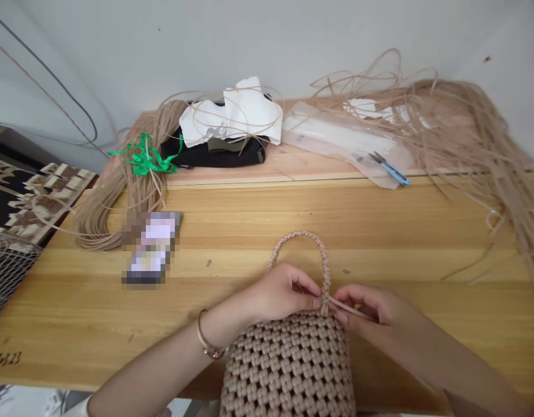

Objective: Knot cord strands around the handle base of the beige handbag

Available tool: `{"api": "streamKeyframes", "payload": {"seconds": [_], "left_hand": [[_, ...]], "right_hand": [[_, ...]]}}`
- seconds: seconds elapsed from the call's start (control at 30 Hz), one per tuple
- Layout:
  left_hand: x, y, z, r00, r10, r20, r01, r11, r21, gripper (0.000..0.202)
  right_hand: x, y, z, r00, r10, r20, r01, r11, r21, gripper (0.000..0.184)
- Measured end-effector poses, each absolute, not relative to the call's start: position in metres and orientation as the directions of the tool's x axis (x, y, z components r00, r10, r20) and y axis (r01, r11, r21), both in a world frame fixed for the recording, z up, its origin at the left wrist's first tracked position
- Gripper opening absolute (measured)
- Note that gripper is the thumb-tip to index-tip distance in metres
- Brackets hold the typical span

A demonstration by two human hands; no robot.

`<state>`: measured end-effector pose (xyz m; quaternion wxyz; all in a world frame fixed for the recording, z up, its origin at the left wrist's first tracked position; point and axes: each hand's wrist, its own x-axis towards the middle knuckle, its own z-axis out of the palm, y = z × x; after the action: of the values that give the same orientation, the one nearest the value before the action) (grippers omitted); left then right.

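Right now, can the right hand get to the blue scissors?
Probably yes: the blue scissors lie on top of the plastic, ahead of the right hand, with nothing seen blocking the way. But it holds a strand by the woven handle, so it may need to let go first.

The left hand (281, 293) pinches a braided handle (325, 264), the right hand (377, 314) a strand (351, 308).
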<state>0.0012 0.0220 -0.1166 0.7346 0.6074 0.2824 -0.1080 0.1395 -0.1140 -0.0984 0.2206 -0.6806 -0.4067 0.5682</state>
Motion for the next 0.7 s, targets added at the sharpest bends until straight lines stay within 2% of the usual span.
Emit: {"api": "streamKeyframes", "payload": {"seconds": [0.17, 0.37, 0.57, 0.7], "left_hand": [[0.001, 0.024, -0.113, 0.81, 0.192, -0.554, 0.508, 0.241, 0.827, 0.013], [-0.003, 0.025, -0.119, 0.823, 0.191, -0.534, 0.487, 0.247, 0.838, 0.014], [-0.005, 0.028, -0.118, 0.865, 0.193, -0.463, 0.453, 0.097, 0.886, 0.016], [-0.005, 0.031, -0.116, 0.858, 0.205, -0.47, 0.479, 0.006, 0.878, 0.016]], "right_hand": [[0.136, -0.113, -0.1, 0.049, 0.789, -0.613, 0.229, -0.606, -0.762, 0.028], [0.136, -0.112, -0.106, 0.067, 0.779, -0.624, 0.109, -0.627, -0.771, 0.025], [0.136, -0.115, -0.113, 0.103, 0.764, -0.637, 0.093, -0.645, -0.758, 0.036], [0.136, -0.114, -0.113, 0.036, 0.794, -0.607, 0.077, -0.608, -0.791, 0.031]]}}
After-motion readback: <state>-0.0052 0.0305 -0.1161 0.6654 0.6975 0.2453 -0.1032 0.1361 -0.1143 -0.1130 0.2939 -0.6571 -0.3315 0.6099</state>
